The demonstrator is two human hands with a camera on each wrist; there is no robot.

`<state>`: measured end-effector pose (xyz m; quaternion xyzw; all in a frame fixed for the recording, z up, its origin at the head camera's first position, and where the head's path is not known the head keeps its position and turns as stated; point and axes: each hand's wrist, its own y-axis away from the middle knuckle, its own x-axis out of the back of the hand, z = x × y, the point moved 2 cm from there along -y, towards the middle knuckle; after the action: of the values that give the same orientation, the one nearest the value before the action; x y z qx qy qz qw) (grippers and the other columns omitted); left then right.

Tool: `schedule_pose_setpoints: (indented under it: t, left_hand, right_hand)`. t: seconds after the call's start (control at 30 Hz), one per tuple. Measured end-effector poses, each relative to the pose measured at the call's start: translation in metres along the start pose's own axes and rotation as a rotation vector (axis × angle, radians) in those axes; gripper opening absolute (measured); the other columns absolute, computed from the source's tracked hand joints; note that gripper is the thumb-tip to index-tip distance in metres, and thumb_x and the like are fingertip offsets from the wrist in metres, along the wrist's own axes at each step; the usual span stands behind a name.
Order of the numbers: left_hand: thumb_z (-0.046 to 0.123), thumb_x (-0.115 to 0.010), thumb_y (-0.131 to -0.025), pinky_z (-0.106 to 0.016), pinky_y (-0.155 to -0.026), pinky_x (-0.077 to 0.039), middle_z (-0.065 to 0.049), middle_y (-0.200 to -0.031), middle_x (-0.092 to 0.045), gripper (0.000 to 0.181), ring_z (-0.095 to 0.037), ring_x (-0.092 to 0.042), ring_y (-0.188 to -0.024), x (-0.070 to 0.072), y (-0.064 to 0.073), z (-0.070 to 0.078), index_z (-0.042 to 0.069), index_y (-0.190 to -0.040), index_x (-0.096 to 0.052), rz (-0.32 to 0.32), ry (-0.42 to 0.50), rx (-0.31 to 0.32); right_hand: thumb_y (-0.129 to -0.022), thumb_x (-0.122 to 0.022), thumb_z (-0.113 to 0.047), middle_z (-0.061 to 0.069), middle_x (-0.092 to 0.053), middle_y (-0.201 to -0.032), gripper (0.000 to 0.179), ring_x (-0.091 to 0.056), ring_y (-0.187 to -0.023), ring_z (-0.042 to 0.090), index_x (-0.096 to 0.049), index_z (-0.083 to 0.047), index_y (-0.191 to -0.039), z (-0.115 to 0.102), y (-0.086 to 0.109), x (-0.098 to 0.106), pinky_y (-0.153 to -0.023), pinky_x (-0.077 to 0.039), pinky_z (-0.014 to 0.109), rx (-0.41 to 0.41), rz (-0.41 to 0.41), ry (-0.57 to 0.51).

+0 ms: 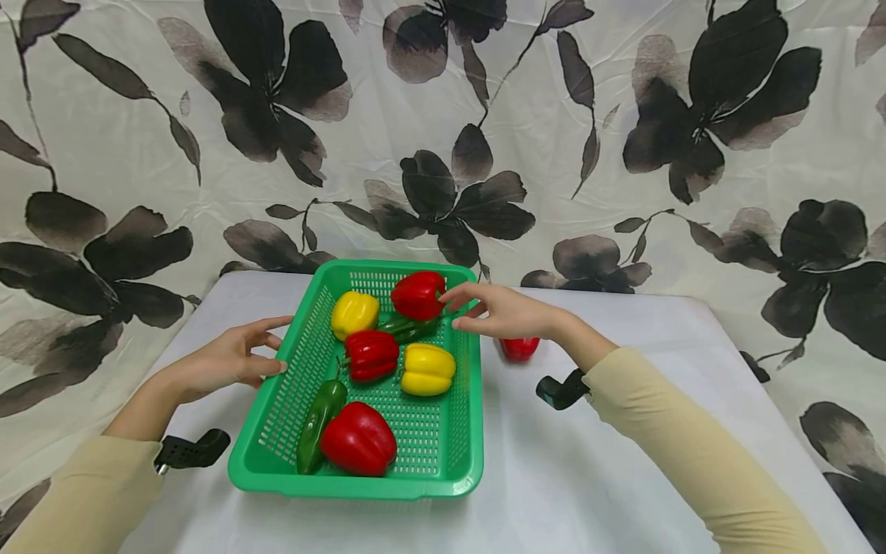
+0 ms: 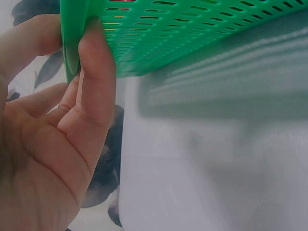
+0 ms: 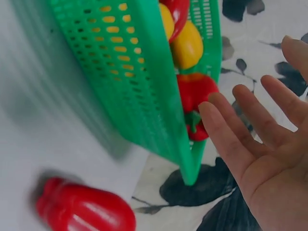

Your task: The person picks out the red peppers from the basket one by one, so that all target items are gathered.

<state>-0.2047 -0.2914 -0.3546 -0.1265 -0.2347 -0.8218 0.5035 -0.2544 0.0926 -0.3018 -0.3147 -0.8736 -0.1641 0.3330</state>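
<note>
A green plastic basket (image 1: 477,431) stands on the table. My left hand (image 1: 231,358) pinches its left rim between thumb and fingers, as the left wrist view shows. Over the right rim reaches my right hand (image 1: 501,308), fingers spread loosely and holding nothing, its fingertips beside a red bell pepper (image 1: 417,295) in the far right corner. Whether they touch it I cannot tell. Also in the basket lie a yellow bell pepper (image 1: 354,314), another yellow one (image 1: 428,369), a middle red one (image 1: 371,355), a near red one (image 1: 360,440) and a long green vegetable (image 1: 321,423).
Outside the basket, a red bell pepper (image 3: 86,204) lies on the white table (image 1: 588,477) to the right, partly behind my right hand in the head view. A second green vegetable (image 1: 410,329) lies among the far peppers. Floral cloth (image 1: 554,154) hangs behind the table.
</note>
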Motion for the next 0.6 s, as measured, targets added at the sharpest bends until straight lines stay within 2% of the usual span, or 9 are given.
schedule_pose_setpoints:
  t: [0.43,0.6]
  left_hand:
    - [0.017,-0.063,-0.086,-0.041,-0.071,-0.056,-0.026,-0.115,-0.045,0.08,-0.029,-0.065,-0.082,0.0,0.0,-0.001,0.008,-0.148,-0.013,0.001,0.001,-0.004]
    - [0.018,-0.064,-0.086,-0.041,-0.071,-0.056,-0.026,-0.115,-0.045,0.08,-0.029,-0.065,-0.082,0.0,0.0,-0.001,0.009,-0.148,-0.013,0.0,0.009,-0.001]
  right_hand:
    - [-0.092,-0.056,-0.023,0.004,-0.053,-0.126,0.041,-0.055,-0.11,0.019,-0.046,-0.014,-0.131,-0.015,-0.015,-0.021,-0.091,-0.048,0.026,0.035,-0.104,-0.074]
    - [-0.092,-0.056,-0.023,0.003,-0.054,-0.125,0.041,-0.056,-0.109,0.018,-0.046,-0.015,-0.13,-0.023,-0.021,-0.029,-0.092,-0.047,0.025,0.057,-0.127,-0.064]
